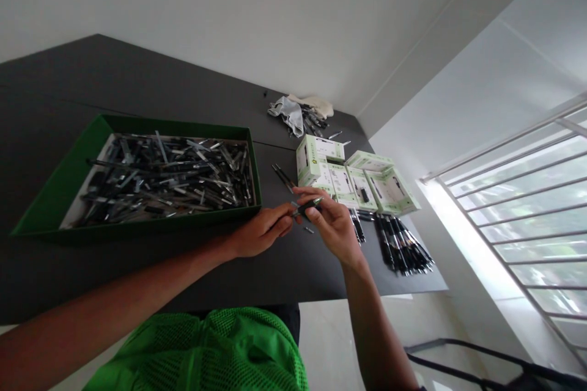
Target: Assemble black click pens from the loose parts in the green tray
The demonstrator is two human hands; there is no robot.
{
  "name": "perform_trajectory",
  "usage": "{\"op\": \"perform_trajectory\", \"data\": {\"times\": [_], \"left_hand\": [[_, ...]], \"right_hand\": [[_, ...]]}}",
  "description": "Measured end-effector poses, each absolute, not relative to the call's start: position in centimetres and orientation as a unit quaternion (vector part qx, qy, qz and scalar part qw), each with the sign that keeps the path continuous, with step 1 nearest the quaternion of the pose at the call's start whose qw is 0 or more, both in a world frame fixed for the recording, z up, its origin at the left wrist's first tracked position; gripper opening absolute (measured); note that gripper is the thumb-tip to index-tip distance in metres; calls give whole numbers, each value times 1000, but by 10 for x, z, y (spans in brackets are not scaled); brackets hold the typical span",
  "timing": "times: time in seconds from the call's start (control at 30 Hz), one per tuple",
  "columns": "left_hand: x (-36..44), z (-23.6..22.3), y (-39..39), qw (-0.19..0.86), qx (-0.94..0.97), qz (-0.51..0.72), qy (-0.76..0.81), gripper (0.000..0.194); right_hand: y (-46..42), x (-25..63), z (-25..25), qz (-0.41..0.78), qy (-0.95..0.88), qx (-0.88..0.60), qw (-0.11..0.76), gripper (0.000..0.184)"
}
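The bare left hand [261,231] is reached forward from the left, its forearm stretched diagonally over the dark grey table [275,275]; its fingers are curled at the left end of a slim black pen [306,206], though whether that end is gripped or merely touched cannot be told. By the bare right hand [334,223], raised from below with the wrist bent inward, the pen is pinched between thumb and fingers above the table.

Beside the left hand, a green rectangular box [59,204] is filled with jumbled black and clear pen pieces [174,174]. Two thin dark rods [283,177] are laid just beyond the fingers, and a small greyish piece [309,230] is seen below the pen. Pale green-and-white printed cardboard boxes [308,160] are placed beyond the right hand, partly blocked by it. Farther right, a fanned bundle of black pens [403,245] is spread.
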State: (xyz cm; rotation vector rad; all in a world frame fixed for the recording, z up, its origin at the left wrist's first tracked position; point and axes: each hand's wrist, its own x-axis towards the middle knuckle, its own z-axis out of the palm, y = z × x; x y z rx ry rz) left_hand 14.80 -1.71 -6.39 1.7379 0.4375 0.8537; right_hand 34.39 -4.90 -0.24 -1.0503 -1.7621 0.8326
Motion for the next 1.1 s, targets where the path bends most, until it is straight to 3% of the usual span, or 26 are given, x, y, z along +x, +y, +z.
{"op": "perform_trajectory", "data": {"times": [0.13,0.3,0.47,0.6,0.73,0.9,1.0,1.1], "left_hand": [[148,-63,-18,550,729,362,188,43],[149,-63,-17,553,722,369,192,46],[149,-63,-19,554,723,366,192,46],[148,-62,-18,554,723,362,197,41],[149,-63,-17,557,721,363,197,42],[148,-64,-17,558,725,355,192,40],[147,-64,-17,563,725,347,191,37],[148,-64,-17,565,720,355,190,39]], "right_hand": [[-43,339,-17,290,-684,-469,478,24],[-48,334,-11,350,-703,-425,451,35],[-46,336,-9,338,-700,-419,469,16],[-42,333,-19,279,-686,-460,490,28],[-49,333,-17,333,-707,-423,459,32],[-50,337,-17,316,-707,-425,468,16],[-48,335,-22,280,-685,-455,496,30],[-51,330,-19,309,-698,-442,471,37]]}}
